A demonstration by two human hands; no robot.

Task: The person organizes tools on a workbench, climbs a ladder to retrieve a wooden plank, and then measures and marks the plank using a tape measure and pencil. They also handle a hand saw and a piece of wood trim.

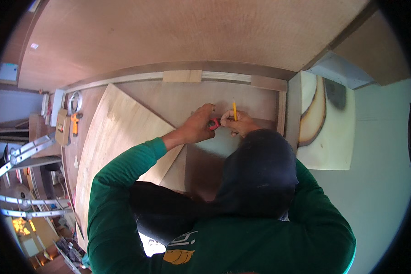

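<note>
My left hand (197,124) is curled around a small red and black tape measure (213,123), its fingers bent over the top. Close to its right, my right hand (243,124) has a yellow pencil (235,109) between the fingers, the tip pointing away from me. The right fingertips are bent near the red tape measure; whether they touch it or a blade is too small to tell. Both hands are low over a brown wooden panel (242,96), in front of my dark-clothed raised knee, which hides part of the surface.
A large pale plywood sheet (116,123) lies angled at the left. Beyond the hands runs a wooden frame strip (182,76). An orange power drill (76,123) and a roll of tape (75,102) lie far left, near an aluminium ladder (25,153). At right stands a cream patterned block (326,128).
</note>
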